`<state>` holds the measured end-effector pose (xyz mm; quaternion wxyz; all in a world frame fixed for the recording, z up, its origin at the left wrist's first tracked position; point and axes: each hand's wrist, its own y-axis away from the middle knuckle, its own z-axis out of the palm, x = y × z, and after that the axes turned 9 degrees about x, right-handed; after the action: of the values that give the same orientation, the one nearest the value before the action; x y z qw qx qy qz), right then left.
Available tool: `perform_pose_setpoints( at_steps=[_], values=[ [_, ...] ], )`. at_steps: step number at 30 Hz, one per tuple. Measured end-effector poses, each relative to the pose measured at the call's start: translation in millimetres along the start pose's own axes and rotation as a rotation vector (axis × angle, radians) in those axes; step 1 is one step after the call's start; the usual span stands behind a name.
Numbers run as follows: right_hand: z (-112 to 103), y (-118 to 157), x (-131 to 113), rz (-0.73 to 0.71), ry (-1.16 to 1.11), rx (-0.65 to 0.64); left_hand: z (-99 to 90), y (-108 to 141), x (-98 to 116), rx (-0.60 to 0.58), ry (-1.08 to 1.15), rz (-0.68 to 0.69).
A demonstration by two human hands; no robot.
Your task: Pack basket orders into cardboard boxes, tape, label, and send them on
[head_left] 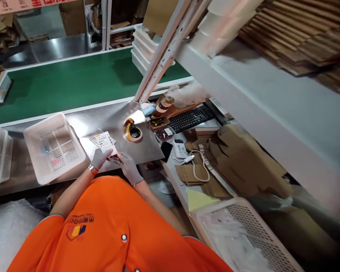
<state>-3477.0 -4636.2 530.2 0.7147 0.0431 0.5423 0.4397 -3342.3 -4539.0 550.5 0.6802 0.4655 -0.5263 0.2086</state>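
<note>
Near the frame's centre-left, the left hand (pixel 98 158) and right hand (pixel 127 166) both pinch a label (pixel 107 142) just above the tabletop (pixel 113 121). The gloved grip looks light; the label could slip or crease against the papers beneath.

Both gloved hands, left hand (pixel 99 158) and right hand (pixel 128 164), meet close together, fingers curled.

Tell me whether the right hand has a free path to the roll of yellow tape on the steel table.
Probably yes. The right hand holds the white barcode label together with the left hand; the roll of yellow tape lies just beyond on the bare steel table, nothing between.
</note>
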Motion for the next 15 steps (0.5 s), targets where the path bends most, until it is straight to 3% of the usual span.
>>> perform_pose_setpoints(
  at_steps=[7, 15],
  values=[
    [-12, -1, 0, -0.011, 0.014, -0.011, 7.2, 4, -6, -0.012, 0.015, -0.005],
    [-9, -7, 1, -0.014, -0.011, -0.029, 3.2, 1, -9, -0.015, 0.081, -0.036]
  ],
)
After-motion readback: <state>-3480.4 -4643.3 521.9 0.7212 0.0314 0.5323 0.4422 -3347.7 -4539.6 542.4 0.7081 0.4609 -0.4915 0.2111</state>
